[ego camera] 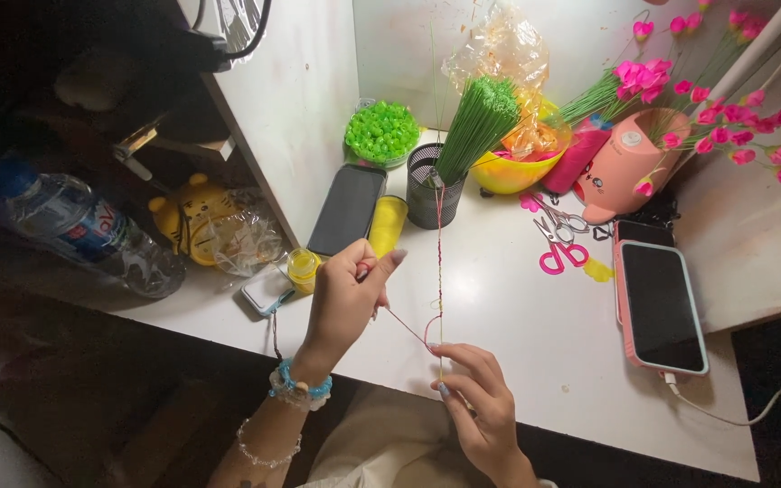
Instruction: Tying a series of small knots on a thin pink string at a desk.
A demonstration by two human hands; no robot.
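left hand: (347,298) raised over desk front edge, fingers curled narrow, pinching end of red thread (406,327); blue bead bracelet on wrist
right hand: (476,398) at 5 o'clock from left hand, fingertips pinched on lower end of thin green wire stem (439,244), thread loop touching it there
red thread: runs taut from left-hand pinch toward 4 o'clock, ends in small loop at stem just above right fingers
green wire stem: near upright, rising to 12 o'clock from right hand, in front of mesh cup
mesh cup: (425,194) black, at 12 o'clock from hands, packed with bundle of green wires (474,122)
white desk: (535,334) under both hands
dark phone: (347,210) lying at 12 o'clock from left hand, yellow tube just beside it at 3
pink scissors: (560,244) at 2 o'clock from hands, flat on desk
pink-cased phone: (662,305) at 3 o'clock, cable plugged at lower end
green beads bowl: (381,133) far back at 12
pink flowers: (716,117) stems in pink pot, 1 o'clock
water bottle: (83,230) lying at 9 o'clock, off desk side
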